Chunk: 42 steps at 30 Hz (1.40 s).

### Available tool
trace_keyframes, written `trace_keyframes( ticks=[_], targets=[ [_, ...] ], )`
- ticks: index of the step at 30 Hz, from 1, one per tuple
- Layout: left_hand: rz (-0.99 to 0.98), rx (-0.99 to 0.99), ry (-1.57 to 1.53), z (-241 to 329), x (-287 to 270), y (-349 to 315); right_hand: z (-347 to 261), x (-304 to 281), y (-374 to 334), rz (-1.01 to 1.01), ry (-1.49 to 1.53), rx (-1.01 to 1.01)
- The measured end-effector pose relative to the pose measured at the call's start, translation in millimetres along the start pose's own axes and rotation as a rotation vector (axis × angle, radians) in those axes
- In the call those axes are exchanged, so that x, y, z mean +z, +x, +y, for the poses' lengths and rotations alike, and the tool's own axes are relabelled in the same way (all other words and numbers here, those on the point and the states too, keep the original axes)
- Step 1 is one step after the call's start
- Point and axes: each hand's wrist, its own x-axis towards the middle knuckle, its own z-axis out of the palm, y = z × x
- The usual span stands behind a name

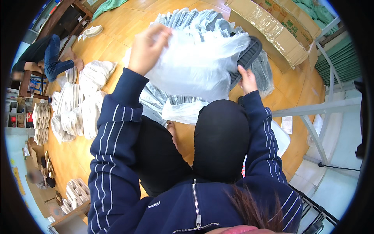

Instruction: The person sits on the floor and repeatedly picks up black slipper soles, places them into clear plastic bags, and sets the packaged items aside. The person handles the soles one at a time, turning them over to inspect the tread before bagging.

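Observation:
A clear plastic bag spreads between my two hands in front of my knees. Curled at the bag's left edge, the fingers of my left hand pinch its film. My right hand grips a black ribbed shoe sole at the bag's right end, thumb on top. Part of the sole is hidden by the film. Behind and under the bag lies a pile of dark soles in clear bags. Another flat piece of clear plastic film rests just beyond my knees.
An open cardboard box stands at the far right. Pale soles in bags are heaped on the floor at left. A metal frame runs along the right. Another person sits bent over at the far left.

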Motion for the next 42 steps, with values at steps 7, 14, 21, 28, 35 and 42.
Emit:
trace_keyframes(
  ticks=[7, 14, 21, 28, 35, 42],
  targets=[
    [-0.669, -0.341, 0.083, -4.3, 27.4, -14.1, -95.1, 38.3, -17.6, 0.145, -0.812, -0.539],
    [-0.444, -0.404, -0.779, 31.7, 47.4, -16.1, -142.3, 106.0, -40.4, 0.01, -0.946, -1.166],
    [-0.248, -0.371, -0.995, 49.7, 51.9, -13.6, -128.2, 99.9, -49.7, -0.107, -0.227, -0.529],
    [-0.042, -0.344, -1.077, 46.2, 54.8, -7.8, -122.9, 107.4, -81.3, -0.519, -0.129, -0.112],
    [-0.054, -0.319, -0.936, 44.1, 55.5, -6.6, -120.4, 113.4, -83.4, -0.523, -0.039, -0.159],
    [-0.123, -0.46, -1.098, 38.7, 54.2, -5.8, -127.6, 115.5, -82.2, -0.38, -0.927, -0.782]
  ],
)
